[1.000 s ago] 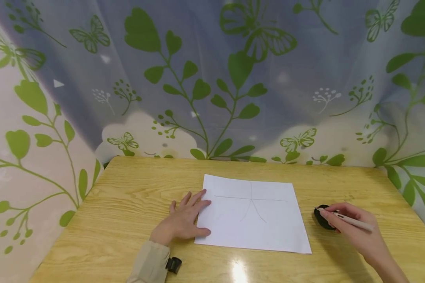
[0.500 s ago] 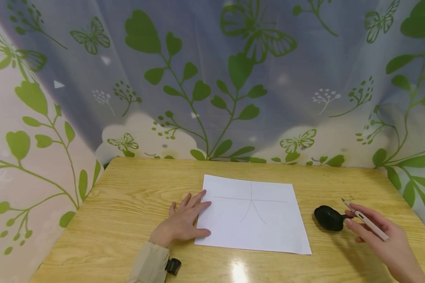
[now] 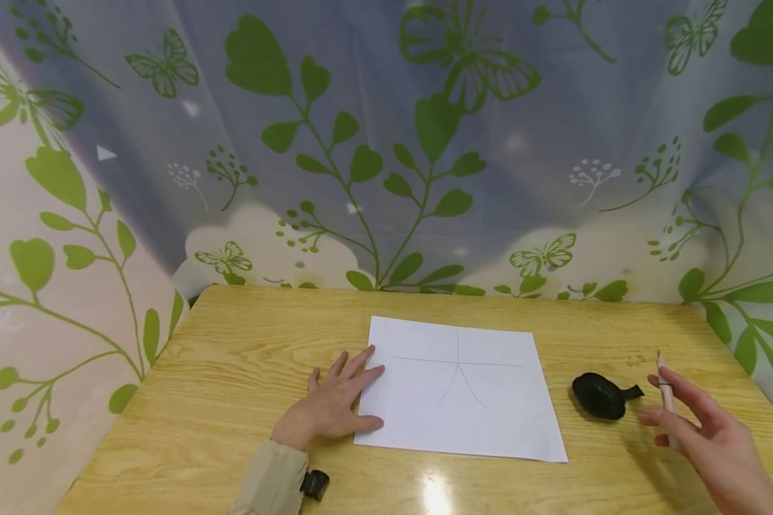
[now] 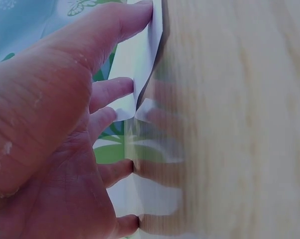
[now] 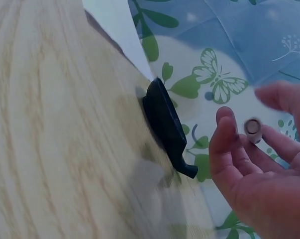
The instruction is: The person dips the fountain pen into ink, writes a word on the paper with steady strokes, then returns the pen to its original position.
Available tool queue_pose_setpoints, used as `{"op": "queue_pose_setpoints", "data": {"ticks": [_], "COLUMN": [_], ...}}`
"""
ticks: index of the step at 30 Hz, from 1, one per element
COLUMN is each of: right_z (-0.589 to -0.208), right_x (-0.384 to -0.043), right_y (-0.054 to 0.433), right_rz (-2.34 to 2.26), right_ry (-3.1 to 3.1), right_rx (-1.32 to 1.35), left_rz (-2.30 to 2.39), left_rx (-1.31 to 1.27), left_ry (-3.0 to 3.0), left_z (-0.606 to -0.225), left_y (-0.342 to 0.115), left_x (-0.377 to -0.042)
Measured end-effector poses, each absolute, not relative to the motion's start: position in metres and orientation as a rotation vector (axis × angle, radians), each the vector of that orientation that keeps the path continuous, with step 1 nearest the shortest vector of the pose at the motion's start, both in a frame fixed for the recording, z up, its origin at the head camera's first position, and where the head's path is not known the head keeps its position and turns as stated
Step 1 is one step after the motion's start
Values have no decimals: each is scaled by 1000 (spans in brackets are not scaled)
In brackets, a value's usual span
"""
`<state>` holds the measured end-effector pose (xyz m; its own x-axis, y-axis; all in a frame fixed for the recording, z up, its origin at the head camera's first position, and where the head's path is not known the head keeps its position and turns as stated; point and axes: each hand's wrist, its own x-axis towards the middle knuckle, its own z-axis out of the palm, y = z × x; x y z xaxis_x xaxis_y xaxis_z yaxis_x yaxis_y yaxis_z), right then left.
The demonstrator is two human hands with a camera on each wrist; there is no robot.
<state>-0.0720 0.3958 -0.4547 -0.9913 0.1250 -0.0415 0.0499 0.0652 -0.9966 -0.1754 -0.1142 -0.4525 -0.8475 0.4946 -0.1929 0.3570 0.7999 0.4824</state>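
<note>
A white sheet of paper (image 3: 412,422) lies on the wooden table, with thin pencil-like lines: one across, one down, and two slanting apart below. My left hand (image 3: 333,406) rests at its left edge, fingers spread, thumb and some fingertips on the sheet. In the left wrist view the paper's edge (image 4: 149,59) lifts slightly near the thumb. Right of the sheet, my right hand (image 3: 711,433) holds a pale pen (image 3: 666,393) among its fingers, tip pointing away. The pen's blunt end (image 5: 252,129) faces the right wrist camera. Beside that hand lies a small black pan-shaped dish (image 3: 599,397) with a short handle.
The wooden table (image 3: 251,343) reaches back to a curtain (image 3: 335,179) printed with green leaves and butterflies, which also hangs at both sides. A black strap piece (image 3: 315,484) sits at the left sleeve's cuff (image 3: 272,476). Small marks (image 3: 635,360) show on the tabletop behind the dish.
My right hand has moved right, from over the black dish to beyond its handle, uncovering it. The pen has turned from pointing left to pointing away. My left hand and the paper stay put.
</note>
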Motion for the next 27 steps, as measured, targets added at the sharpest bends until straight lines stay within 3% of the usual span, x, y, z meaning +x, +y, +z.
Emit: {"op": "queue_pose_setpoints", "data": {"ticks": [4,10,16,27], "right_z": [-456,-456,-457,-458], "right_x": [-72,-74,-80,-91], "right_y": [400,398,395,404], "right_rz": [2031,1475,1039,976], "right_ry": [-2289,-2669,-2826,-2947], "right_rx": [-249,-446,-397,-339], "left_rz": [628,640,650,646], "left_rx": [647,660,675,657], "left_ry": [2685,2719,2723,2738], "left_z": [-453,-454,-454,-453], "left_y": [-114,-114,-114,-113], "left_x": [-176,-178,-178,-178]}}
